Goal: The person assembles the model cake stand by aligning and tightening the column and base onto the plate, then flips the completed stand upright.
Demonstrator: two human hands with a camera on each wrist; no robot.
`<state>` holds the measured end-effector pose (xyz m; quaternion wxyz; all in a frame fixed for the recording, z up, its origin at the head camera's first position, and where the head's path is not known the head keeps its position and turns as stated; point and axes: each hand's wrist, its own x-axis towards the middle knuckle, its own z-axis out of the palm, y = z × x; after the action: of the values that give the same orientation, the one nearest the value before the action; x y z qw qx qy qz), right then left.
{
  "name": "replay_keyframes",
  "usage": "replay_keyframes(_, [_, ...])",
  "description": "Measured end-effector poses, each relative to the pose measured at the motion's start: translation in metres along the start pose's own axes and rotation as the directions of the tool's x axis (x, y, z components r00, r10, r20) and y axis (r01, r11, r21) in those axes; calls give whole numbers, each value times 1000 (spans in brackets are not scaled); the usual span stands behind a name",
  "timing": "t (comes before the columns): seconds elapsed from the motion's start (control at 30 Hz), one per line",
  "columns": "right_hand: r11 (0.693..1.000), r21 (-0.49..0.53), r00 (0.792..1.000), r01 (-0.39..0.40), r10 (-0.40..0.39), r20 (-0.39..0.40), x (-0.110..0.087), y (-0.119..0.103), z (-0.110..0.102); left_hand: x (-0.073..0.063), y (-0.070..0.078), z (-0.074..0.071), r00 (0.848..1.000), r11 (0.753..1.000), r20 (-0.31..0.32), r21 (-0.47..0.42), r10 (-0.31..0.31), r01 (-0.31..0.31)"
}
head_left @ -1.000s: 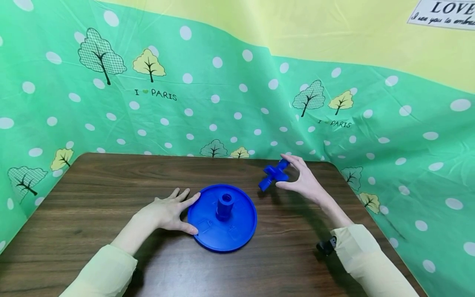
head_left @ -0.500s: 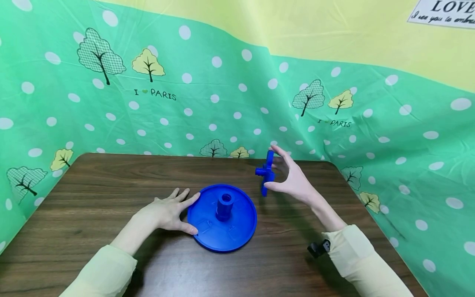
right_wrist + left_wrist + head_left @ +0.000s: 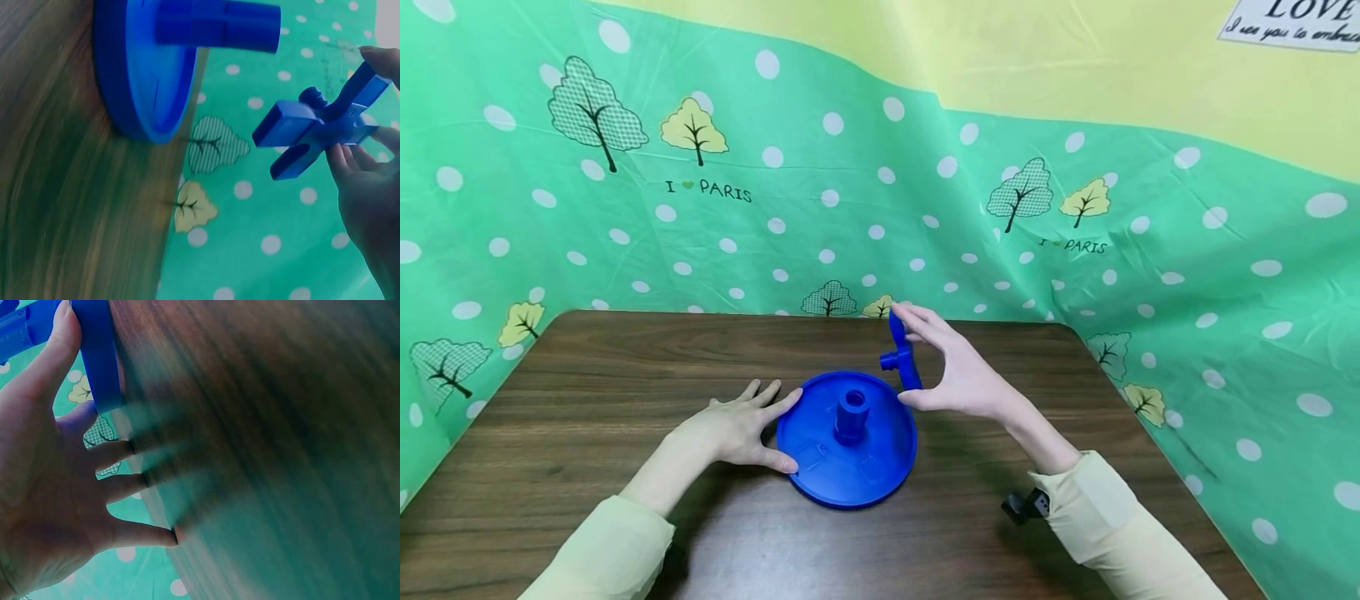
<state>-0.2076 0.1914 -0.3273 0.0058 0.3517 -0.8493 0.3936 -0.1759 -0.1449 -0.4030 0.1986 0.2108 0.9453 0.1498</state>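
A round blue base with a raised rim lies on the table. From its middle rises a hollow blue post, upright. My left hand rests at the base's left side, fingers spread and straight, thumb and index finger touching the rim. My right hand holds a blue cross-shaped piece by two of its arms, above the base's back right edge and apart from the post. In the right wrist view, the cross piece shows several arms and a short round stub.
The brown wooden table runs back to a green dotted curtain, which hangs along its back and right edges. A small black device sits at the right sleeve's cuff.
My right hand has carried the cross-shaped piece leftward to the base and turned it so its stub points left. My left hand and the base have stayed in place.
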Motion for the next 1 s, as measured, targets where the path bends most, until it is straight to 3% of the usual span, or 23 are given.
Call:
replay_keyframes(0.23, [978,-195,993,73,-54,103,6,-14,14,2,-2,2,1000,1000,-6,6,0,0])
replay_keyframes(0.63, [963,-222,961,154,-94,261,20,-28,24,2,-1,1,1000,1000,6,5,-5,4])
replay_keyframes(1.0, [947,-242,903,211,-94,419,24,-42,30,2,-1,0,1000,1000,9,24,-12,12])
